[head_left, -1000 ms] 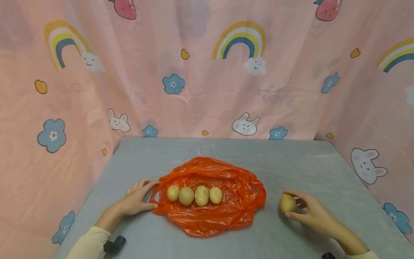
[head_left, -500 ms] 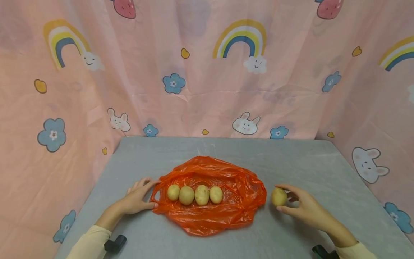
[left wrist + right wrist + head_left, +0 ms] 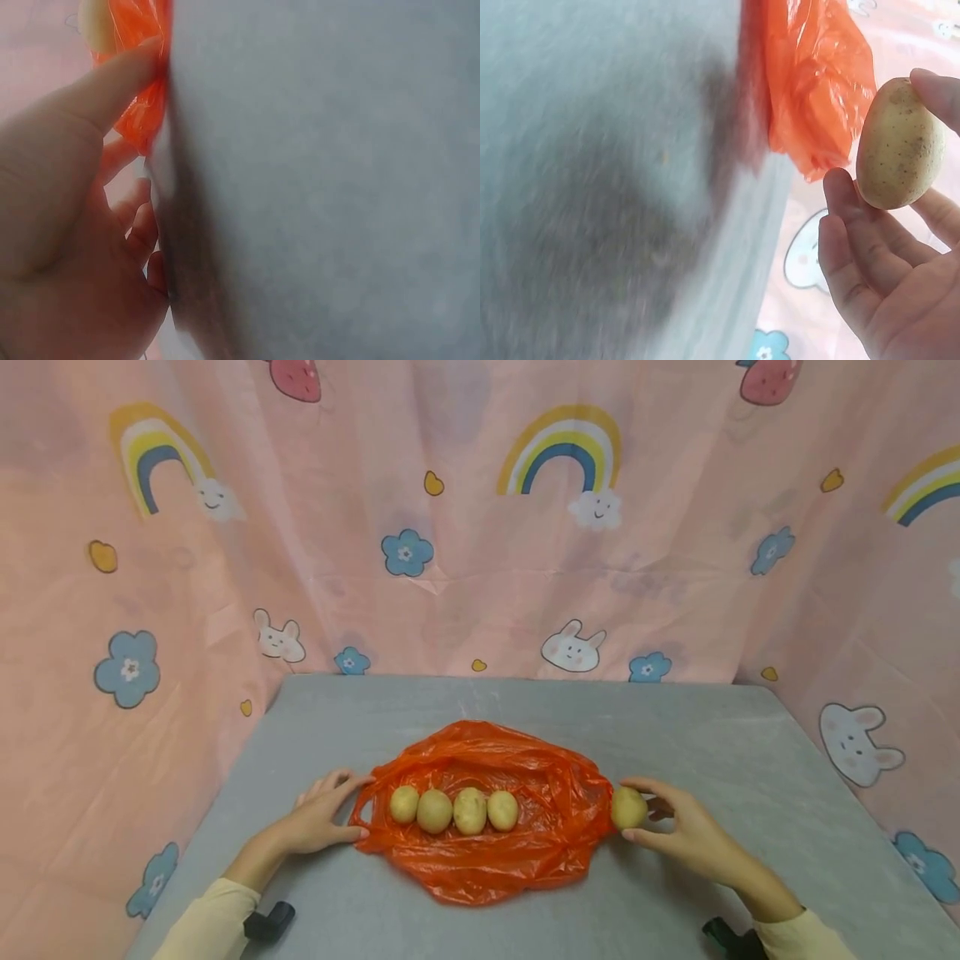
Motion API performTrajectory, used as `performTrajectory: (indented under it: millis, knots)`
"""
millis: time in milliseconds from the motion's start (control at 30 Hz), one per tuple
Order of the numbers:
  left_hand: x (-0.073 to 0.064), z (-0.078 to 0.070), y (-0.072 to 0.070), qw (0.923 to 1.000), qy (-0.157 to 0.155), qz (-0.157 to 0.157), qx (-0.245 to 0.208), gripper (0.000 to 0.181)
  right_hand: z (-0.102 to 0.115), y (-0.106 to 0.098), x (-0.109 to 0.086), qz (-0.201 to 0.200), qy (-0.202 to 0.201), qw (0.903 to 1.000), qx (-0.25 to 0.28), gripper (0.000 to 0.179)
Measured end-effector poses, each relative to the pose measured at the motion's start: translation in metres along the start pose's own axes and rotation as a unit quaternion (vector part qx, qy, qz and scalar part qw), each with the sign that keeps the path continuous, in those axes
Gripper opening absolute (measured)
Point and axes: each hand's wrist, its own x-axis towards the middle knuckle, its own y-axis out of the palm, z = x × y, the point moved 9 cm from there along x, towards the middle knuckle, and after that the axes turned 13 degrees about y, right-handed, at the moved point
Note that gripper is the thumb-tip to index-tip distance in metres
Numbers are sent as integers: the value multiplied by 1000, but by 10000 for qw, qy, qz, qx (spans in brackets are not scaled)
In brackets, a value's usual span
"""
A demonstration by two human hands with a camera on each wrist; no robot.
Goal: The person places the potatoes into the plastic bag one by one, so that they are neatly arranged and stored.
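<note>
An orange plastic bag [image 3: 495, 868] lies spread on the table, with several potatoes [image 3: 470, 811] in a row on it. At its left end my left hand [image 3: 318, 822] has thumb and index finger apart, their tips pressing the two sides of the bag's handle. The left wrist view shows the thumb lying on the orange film [image 3: 139, 112]. My right hand [image 3: 686, 835] pinches another potato [image 3: 902, 146] between thumb and fingers, right at the bag's right end. In the head view this potato overlaps the bag's edge.
The grey table [image 3: 675, 727] reaches back to a pink curtain [image 3: 480, 602] printed with rainbows, rabbits and flowers, which also hangs along both sides. A dark wrist device [image 3: 268, 922] sits at the left sleeve, another [image 3: 731, 937] at the right.
My right hand has carried its potato leftward and slightly away from me, from the bare table to the bag's right edge. The left hand and the potatoes on the bag have kept their places.
</note>
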Motion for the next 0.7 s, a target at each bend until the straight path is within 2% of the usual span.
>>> performTrajectory:
  millis: [100, 467, 700]
  knots:
    - [0, 0, 1, 10000, 3, 12, -36, 78, 5, 4, 2, -4, -79, 9999, 76, 57]
    - [0, -1, 2, 9998, 102, -77, -173, 77, 20, 14, 15, 117, 41, 9999, 114, 59]
    - [1, -2, 1, 9996, 153, -110, -198, 77, 31, 20, 25, 325, -67, 9993, 175, 58]
